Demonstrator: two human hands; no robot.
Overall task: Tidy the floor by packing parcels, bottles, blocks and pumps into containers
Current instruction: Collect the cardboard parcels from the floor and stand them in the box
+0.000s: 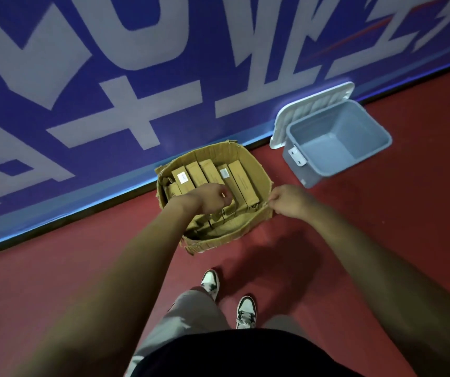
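a torn cardboard box [261,170] sits on the red floor [381,240] against the foot of the blue wall banner [82,77]. inside it long brown parcels [244,180] lie side by side, reaching from the far wall towards the near one. to its right, apart from it, stands a grey bin [324,170] with its white lid [308,107] swung back against the banner and a white latch [296,156] on its near wall; only its bare grey inside shows.

both arms reach forward and down. the left grip [213,198] hangs over the parcels in the box, fingers curled under; whether it holds one i cannot tell. the right grip [289,200] pinches the box's right rim.

two parcels carry a white label [182,177], the print too small to read. the banner's big white characters are cut off by the frame and do not read as a word.
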